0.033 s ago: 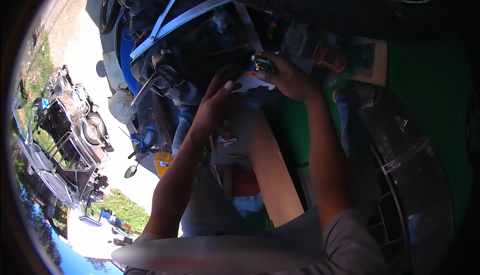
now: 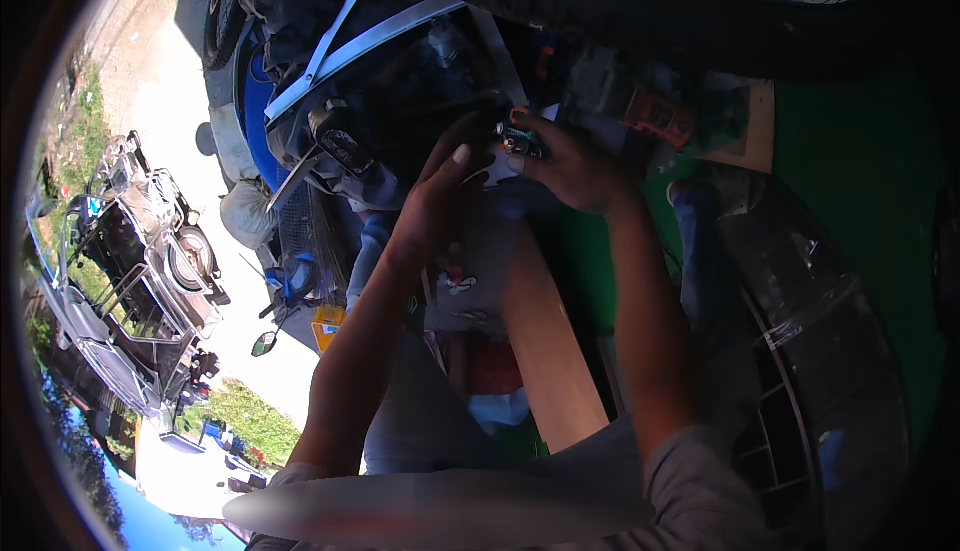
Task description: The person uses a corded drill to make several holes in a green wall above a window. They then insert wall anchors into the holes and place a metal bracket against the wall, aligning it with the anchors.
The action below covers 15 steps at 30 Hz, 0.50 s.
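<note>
My right hand [image 2: 570, 163] is closed on a small dark metal part [image 2: 516, 138] with a spring-like end and an orange tip. It holds the part up against the dark underside of a blue and grey vehicle body [image 2: 380, 61]. My left hand [image 2: 440, 191] reaches in from the lower left with fingers spread. Its fingertips rest beside the part, against the dark panel. Whether they grip anything is hidden. Both forearms come up from the bottom edge, in grey sleeves.
A wooden plank [image 2: 550, 351] runs between my arms. A green surface [image 2: 860, 181] lies to the right, with a plastic-wrapped wire rack [image 2: 820, 351] and an orange-red object [image 2: 660, 116]. Parked metal-framed vehicles [image 2: 140, 271] stand on sunlit pavement at left, near a small yellow box [image 2: 327, 323].
</note>
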{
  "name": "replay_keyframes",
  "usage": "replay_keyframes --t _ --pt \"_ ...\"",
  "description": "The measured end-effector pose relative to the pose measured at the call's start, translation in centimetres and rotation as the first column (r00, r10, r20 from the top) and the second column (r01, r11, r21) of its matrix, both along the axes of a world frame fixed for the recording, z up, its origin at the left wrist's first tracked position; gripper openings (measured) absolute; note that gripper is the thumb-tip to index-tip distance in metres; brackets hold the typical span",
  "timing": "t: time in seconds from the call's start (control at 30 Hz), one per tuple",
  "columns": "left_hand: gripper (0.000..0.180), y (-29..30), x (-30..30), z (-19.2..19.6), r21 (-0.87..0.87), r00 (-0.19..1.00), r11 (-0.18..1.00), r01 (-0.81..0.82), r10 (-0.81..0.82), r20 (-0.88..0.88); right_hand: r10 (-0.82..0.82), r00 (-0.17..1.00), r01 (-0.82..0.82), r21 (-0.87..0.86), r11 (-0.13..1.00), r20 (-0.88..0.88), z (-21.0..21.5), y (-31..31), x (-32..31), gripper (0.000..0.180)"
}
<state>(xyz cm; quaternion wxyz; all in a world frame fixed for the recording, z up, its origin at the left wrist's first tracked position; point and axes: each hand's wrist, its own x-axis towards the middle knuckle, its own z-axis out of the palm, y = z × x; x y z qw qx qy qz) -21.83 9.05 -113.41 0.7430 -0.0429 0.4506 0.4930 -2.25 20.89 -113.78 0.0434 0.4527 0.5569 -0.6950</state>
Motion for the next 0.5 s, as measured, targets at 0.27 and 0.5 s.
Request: replay_keyframes --t 0.27,0.5 --pt "0.037 2.6 1.2 4.1 -0.084 0.979 0.996 -0.041 0.057 0.195 -0.134 0.986 0.13 0.05 0.99 0.1 9.9 -2.2 -4.5 0.052" --pt "0.04 3.4 -0.4 5.4 -0.102 0.833 0.98 -0.171 0.199 0.517 -0.367 0.927 0.359 0.103 0.928 0.079 12.1 -2.8 -4.0 0.052"
